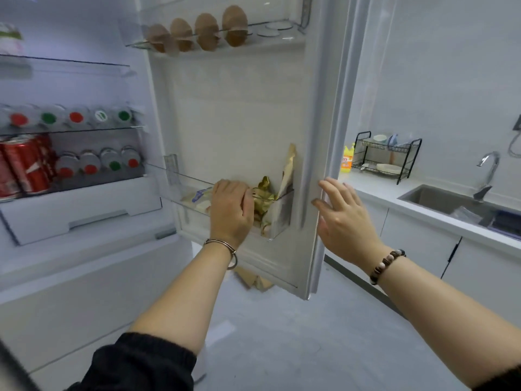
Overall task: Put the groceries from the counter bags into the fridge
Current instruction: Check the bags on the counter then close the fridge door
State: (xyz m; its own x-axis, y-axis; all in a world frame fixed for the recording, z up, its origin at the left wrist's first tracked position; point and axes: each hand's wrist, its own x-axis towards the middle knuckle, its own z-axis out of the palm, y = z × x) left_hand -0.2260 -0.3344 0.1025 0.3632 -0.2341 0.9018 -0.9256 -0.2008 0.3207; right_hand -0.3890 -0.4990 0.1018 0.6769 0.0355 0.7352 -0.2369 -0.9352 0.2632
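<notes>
The fridge stands open, its door [248, 114] swung out in front of me. My left hand [231, 207] reaches into the lower door bin [180, 190], fingers curled down among the packets; what they hold is hidden. Right beside that hand in the bin sit a gold foil packet [263, 197], a tan paper packet [289, 170] and a pale wrapped packet [197, 197]. My right hand [342, 218] is spread with straight fingers against the door's outer edge [324, 153]. Several brown eggs [207, 31] stand in the upper door rack.
Inside the fridge, red cans [25, 165] and several bottles with red and green caps [76, 117] fill the shelves. To the right are a counter [394, 190] with a dish rack [386, 155], a yellow bottle [347, 159], a sink [442, 200] and tap [487, 173].
</notes>
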